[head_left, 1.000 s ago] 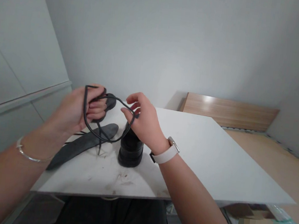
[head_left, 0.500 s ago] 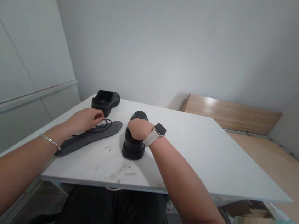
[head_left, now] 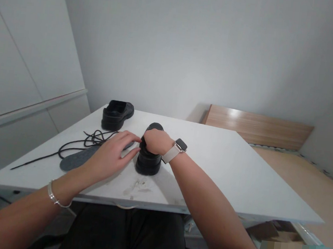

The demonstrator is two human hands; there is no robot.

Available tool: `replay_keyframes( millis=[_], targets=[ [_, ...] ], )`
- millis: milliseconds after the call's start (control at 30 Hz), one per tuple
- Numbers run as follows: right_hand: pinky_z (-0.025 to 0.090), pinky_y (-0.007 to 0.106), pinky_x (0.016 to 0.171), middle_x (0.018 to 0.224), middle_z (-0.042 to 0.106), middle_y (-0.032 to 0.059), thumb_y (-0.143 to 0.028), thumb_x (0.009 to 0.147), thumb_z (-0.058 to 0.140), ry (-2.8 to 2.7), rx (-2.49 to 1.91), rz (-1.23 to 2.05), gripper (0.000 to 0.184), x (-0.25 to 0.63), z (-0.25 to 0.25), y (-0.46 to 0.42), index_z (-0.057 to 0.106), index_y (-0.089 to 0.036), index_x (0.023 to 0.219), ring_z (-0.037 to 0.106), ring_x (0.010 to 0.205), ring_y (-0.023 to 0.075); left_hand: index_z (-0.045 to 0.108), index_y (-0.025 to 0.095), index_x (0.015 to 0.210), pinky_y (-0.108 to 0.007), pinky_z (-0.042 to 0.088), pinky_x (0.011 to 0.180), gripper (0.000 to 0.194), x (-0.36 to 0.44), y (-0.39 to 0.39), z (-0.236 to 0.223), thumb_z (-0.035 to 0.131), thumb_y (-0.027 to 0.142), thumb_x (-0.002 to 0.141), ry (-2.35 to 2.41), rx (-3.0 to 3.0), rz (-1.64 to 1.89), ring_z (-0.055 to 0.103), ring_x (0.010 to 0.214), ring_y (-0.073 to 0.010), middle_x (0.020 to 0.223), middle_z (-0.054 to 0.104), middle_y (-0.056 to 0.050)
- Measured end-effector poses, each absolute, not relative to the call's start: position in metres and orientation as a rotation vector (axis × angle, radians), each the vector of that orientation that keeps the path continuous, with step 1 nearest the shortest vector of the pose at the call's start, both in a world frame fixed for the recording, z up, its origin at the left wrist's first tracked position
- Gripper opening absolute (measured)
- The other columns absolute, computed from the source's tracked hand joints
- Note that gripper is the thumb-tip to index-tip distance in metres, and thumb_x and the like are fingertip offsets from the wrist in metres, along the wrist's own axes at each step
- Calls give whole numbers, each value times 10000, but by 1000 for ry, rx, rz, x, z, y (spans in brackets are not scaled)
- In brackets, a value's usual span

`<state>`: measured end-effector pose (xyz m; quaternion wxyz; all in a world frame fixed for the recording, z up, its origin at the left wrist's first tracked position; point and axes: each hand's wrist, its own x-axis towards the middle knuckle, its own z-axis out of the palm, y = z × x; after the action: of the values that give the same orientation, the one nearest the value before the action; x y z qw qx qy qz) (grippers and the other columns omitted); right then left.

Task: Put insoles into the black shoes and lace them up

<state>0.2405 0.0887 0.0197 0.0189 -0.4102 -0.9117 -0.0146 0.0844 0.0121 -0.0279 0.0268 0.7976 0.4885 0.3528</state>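
A black shoe [head_left: 148,166] stands near the front of the white table, its heel towards me. My right hand [head_left: 156,141] is closed at the shoe's opening; its fingertips are hidden. Against the shoe's left side, my left hand [head_left: 119,151] reaches in with thumb and fingers apart and nothing held between them. The fingertips are at the shoe or just touching it. Beneath and beyond that hand lies a grey insole [head_left: 75,159], partly covered. A loose black shoelace [head_left: 39,160] lies in loops over the insole and trails to the left.
The other black shoe [head_left: 111,120] stands at the table's back left corner. Dark smudges mark the white table [head_left: 209,168] in front of the near shoe. A wooden headboard [head_left: 258,126] stands beyond the table on the right. The wall is behind.
My left hand has let go of the black shoelace and moved right to the near shoe. The lace now lies spread out on the left. My right hand stays at the shoe.
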Motion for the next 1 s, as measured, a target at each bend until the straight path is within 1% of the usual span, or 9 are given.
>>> replay_keyframes(
  millis=[133,233,300,467,633,733,867,933,1000],
  targets=[
    [562,371,741,996,733,215,-206,897,535,-2649,-1332,-127,242,252,28,82,731,-103,995,723,946,318,590,203,1148,-416,526,890,301,93,14,-30,501,433,976,1445,2345,1080,658,983,-255,1097,664,-101],
    [531,348,729,966,733,172,-211,892,512,-2444,-1348,-159,223,257,34,76,701,-130,977,708,890,281,604,202,1094,-427,529,863,291,95,17,-29,510,444,962,1423,2306,1056,670,935,-257,1060,675,-102],
    [504,335,709,956,728,141,-213,890,501,-2360,-1308,-135,203,258,41,69,675,-144,970,687,855,260,580,209,1147,-419,527,837,318,95,16,-26,556,449,940,1429,2252,1078,671,924,-255,1048,690,-96],
    [458,322,710,945,689,90,-247,947,488,-2205,-1128,-51,169,254,65,37,625,-159,994,620,803,213,434,283,1385,-368,539,833,579,94,6,-10,686,472,899,1170,1918,1310,662,886,-205,1042,711,-61],
    [492,351,896,978,686,90,-346,1042,432,-2202,-803,0,296,247,71,9,637,-138,999,629,955,206,552,332,1387,-303,619,794,790,90,-11,19,824,629,707,752,1437,1477,698,948,-211,1143,700,-51],
    [466,359,1060,1189,680,92,-334,1045,432,-2234,-535,-49,279,242,63,0,630,-157,1132,601,1182,200,693,262,1217,-236,634,764,638,88,-19,32,756,683,742,728,1330,1667,706,952,-177,1147,700,-48],
    [336,324,1224,1502,507,60,-325,1049,369,-2223,-320,-182,362,243,51,-7,554,-167,1317,381,1459,160,726,200,994,-134,607,724,245,82,-21,39,797,378,842,777,1293,2036,709,859,-100,962,720,-11],
    [351,343,1204,1513,494,80,-279,1048,336,-2164,-356,-182,376,248,44,-6,536,-147,1338,397,1443,161,700,188,1017,-189,635,690,191,75,-18,40,773,221,844,803,1329,2176,721,825,-122,959,716,-12],
    [416,399,1103,1401,583,118,-283,1043,374,-2131,-514,-150,346,256,34,-2,550,-143,1307,507,1314,200,681,167,1045,-265,661,663,240,64,-12,38,751,141,818,873,1335,2262,741,828,-167,1020,721,-38]
  ],
)
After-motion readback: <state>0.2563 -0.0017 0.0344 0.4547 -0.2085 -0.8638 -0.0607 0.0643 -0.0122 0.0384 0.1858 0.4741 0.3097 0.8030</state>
